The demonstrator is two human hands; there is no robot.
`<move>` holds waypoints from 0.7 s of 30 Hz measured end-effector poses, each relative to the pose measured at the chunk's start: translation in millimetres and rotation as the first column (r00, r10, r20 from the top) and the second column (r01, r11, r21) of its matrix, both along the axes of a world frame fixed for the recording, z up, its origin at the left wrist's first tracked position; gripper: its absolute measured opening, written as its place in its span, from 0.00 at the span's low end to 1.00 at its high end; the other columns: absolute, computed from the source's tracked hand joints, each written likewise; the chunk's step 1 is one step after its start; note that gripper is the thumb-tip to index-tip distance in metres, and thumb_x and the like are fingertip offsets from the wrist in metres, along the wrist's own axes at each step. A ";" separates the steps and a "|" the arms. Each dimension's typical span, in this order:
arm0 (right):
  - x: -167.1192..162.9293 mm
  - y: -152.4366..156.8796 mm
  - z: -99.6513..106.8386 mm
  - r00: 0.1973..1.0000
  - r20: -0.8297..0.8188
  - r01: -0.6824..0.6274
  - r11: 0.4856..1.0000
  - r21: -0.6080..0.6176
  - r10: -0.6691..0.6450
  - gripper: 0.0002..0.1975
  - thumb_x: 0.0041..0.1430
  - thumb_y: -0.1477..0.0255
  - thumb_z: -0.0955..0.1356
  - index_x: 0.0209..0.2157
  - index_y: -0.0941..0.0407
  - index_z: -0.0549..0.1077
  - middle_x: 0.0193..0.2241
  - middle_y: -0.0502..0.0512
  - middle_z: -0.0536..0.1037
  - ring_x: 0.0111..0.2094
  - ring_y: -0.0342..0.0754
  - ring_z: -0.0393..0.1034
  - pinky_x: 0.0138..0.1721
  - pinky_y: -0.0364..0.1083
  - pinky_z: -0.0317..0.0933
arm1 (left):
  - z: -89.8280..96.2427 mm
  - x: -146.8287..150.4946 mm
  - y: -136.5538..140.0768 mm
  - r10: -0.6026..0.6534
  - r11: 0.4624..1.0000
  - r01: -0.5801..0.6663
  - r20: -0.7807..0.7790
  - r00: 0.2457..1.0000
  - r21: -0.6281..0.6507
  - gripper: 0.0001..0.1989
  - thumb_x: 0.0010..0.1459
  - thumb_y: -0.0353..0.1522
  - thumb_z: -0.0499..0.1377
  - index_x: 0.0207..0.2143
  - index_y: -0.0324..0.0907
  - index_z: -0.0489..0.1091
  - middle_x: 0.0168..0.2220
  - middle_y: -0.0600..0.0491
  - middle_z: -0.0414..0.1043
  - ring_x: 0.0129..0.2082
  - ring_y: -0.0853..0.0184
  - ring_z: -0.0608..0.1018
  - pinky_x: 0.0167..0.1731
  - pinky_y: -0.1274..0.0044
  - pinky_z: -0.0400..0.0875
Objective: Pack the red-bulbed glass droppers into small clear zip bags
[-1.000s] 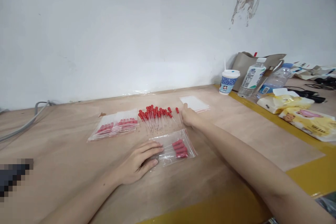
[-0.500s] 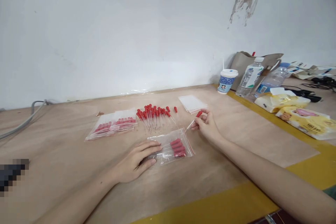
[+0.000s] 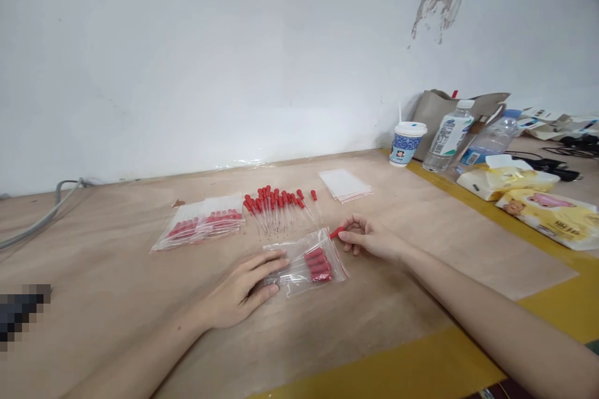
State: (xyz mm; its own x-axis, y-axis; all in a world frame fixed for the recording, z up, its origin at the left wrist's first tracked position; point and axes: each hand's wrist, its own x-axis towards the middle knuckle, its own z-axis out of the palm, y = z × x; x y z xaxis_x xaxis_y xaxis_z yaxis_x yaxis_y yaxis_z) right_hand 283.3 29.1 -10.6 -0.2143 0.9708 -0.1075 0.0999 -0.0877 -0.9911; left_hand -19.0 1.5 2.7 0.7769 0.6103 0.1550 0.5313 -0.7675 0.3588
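A clear zip bag [image 3: 299,255] with several red-bulbed glass droppers [image 3: 318,264] inside lies flat on the paper-covered table. My left hand [image 3: 243,287] rests on its left end, fingers stretched out and thumb apart, pressing it down. At the bag's right end, my right hand [image 3: 367,237] pinches the red bulb of one dropper [image 3: 336,232]. The stem of that dropper points left at the bag's mouth; whether it is inside cannot be made out. Behind the bag lies a pile of loose droppers [image 3: 276,202], bulbs away from me.
Filled zip bags [image 3: 201,222] are stacked left of the pile. Flat white bags [image 3: 345,185] lie behind my right hand. Farther right stand a paper cup [image 3: 406,144], a bottle [image 3: 449,137], a second bottle [image 3: 496,137] and yellow tissue packs [image 3: 547,215]. A grey cable [image 3: 42,224] runs at left.
My right hand has moved left and toward me, bringing the dropper to the bag's right end. The dropper now lies more level. My left hand stays on the bag.
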 end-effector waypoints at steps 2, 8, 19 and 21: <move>0.8 0.3 0.8 0.997 0.061 -0.054 0.998 0.015 0.053 0.15 0.45 0.67 0.71 0.29 0.58 0.63 0.20 0.46 0.70 0.20 0.37 0.65 0.16 0.36 0.55 | 0.2 0.2 0.2 0.001 1.000 -0.001 -0.003 1.000 -0.003 0.21 0.62 0.32 0.48 0.58 0.49 0.54 0.59 0.52 0.53 0.58 0.60 0.59 0.55 0.65 0.59; -12.5 -2.7 5.6 0.990 0.118 -0.088 0.995 0.046 0.082 0.17 0.43 0.63 0.71 0.30 0.58 0.64 0.19 0.44 0.70 0.16 0.35 0.60 0.15 0.36 0.53 | -0.4 0.6 0.7 0.001 1.000 -0.002 -0.024 1.000 -0.006 0.21 0.63 0.33 0.48 0.58 0.49 0.54 0.60 0.52 0.52 0.58 0.60 0.58 0.55 0.65 0.58; -17.7 5.1 0.1 0.987 0.145 -0.084 0.993 0.086 0.071 0.14 0.44 0.67 0.70 0.29 0.56 0.62 0.18 0.42 0.67 0.12 0.34 0.57 0.12 0.36 0.51 | 0.1 1.1 -1.1 0.003 1.000 -0.003 -0.017 1.000 -0.005 0.20 0.63 0.33 0.48 0.57 0.49 0.55 0.59 0.51 0.53 0.57 0.60 0.60 0.54 0.65 0.59; -16.8 4.7 0.4 0.983 0.159 -0.117 0.985 0.129 0.096 0.14 0.44 0.66 0.70 0.30 0.56 0.62 0.17 0.42 0.66 0.13 0.35 0.57 0.13 0.36 0.52 | 0.4 1.8 -0.8 -0.004 1.000 0.004 -0.012 1.000 0.004 0.20 0.63 0.33 0.48 0.57 0.49 0.55 0.59 0.51 0.54 0.57 0.60 0.60 0.55 0.65 0.59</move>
State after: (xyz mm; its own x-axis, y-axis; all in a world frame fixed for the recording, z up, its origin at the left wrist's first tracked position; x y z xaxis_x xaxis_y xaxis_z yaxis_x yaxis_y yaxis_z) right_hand 266.6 33.7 -10.3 -0.3089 0.9510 -0.0138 0.2515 0.0677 -0.9655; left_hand -17.3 0.7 3.1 0.7809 0.6068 0.1481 0.5325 -0.7708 0.3498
